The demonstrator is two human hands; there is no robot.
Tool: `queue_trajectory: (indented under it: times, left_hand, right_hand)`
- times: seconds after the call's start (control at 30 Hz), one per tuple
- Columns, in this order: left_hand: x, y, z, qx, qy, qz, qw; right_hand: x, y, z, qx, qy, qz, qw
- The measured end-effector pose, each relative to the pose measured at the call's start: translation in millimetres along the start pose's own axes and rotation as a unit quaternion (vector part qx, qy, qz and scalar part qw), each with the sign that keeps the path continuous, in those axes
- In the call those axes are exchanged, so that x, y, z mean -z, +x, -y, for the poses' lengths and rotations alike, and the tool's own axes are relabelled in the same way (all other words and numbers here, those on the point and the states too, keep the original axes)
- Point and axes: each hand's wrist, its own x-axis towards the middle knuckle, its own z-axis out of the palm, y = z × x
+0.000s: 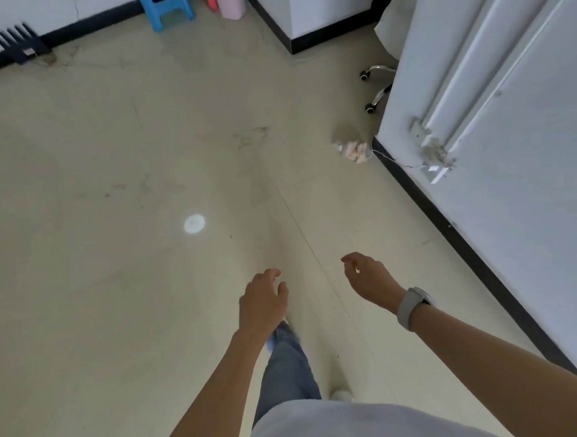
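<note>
- Head view: the left hand (264, 302) and right hand (370, 281) are held apart above the beige tiled floor (112, 264), fingers loosely curled, nothing gripped.
- A clear plastic bag of pale pink pieces (350, 147) is seen on the floor, well ahead of the right hand, beside the white wall (518, 202).
- A light grey wristband (411, 307) is worn on the right wrist.

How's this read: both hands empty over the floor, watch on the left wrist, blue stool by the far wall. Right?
No: the head view shows the watch on the right wrist, not the left. The left hand and right hand are empty over the floor, and the blue stool stands by the far wall.
</note>
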Motion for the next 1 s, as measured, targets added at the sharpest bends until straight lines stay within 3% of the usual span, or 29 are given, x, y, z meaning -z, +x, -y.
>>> queue_trajectory:
  times: [0.23, 0.5, 0.67, 0.8, 1.0]
  left_hand:
    - [84, 242, -11, -0.023, 0.122, 0.013, 0.992]
    - [174, 484, -118, -0.134, 0.204, 0.047, 0.969]
    - [164, 613, -188, -0.205, 0.240, 0.116, 0.942]
    - [134, 731, -225, -0.207, 0.241, 0.161, 0.934]
    - [41, 932, -213, -0.181, 0.271, 0.221, 0.919]
  right_hand:
    - [18, 210, 76, -0.073, 0.010, -0.020, 0.997]
    - [98, 389, 167, -0.113, 0.065, -0.074, 0.989]
    - [129, 482, 149, -0.197, 0.085, -0.090, 0.973]
    - [145, 593, 126, -0.253, 0.114, -0.098, 0.956]
    - [128, 794, 62, -0.331, 0.149, -0.115, 0.925]
